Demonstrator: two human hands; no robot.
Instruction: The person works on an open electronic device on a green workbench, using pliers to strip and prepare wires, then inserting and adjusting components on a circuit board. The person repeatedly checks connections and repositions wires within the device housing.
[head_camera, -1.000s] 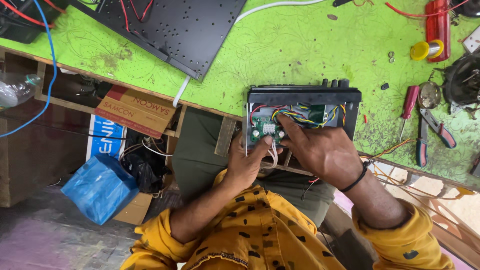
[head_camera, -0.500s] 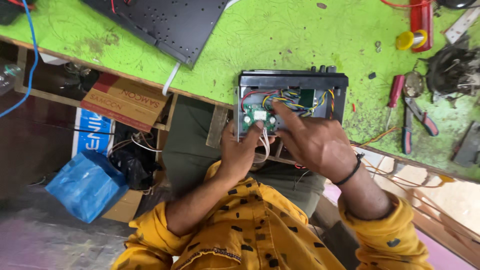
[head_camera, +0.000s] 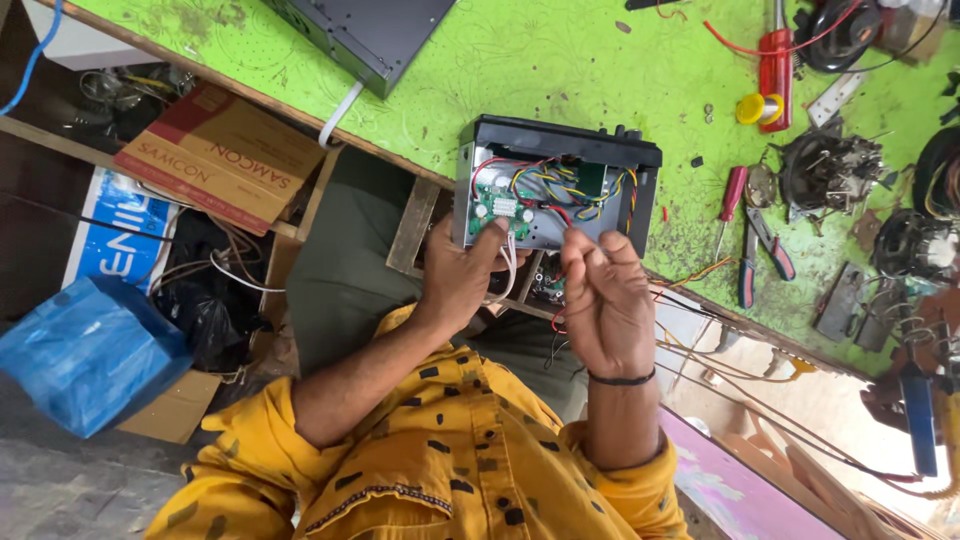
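Looking down past my yellow sleeves, I see my left hand (head_camera: 462, 275) gripping the near-left corner of the opened black electronics box (head_camera: 555, 185), thumb up on its green circuit board (head_camera: 500, 207), fingers curled under. My right hand (head_camera: 600, 300) hovers just at the box's near edge, fingers pressed together, seemingly pinching a red wire (head_camera: 558, 212) that runs toward eleven o'clock into the board. The box lies long axis across the near edge of the green bench (head_camera: 560, 70). Farther, at two o'clock, lie a red screwdriver (head_camera: 732, 200) and pliers (head_camera: 760, 255).
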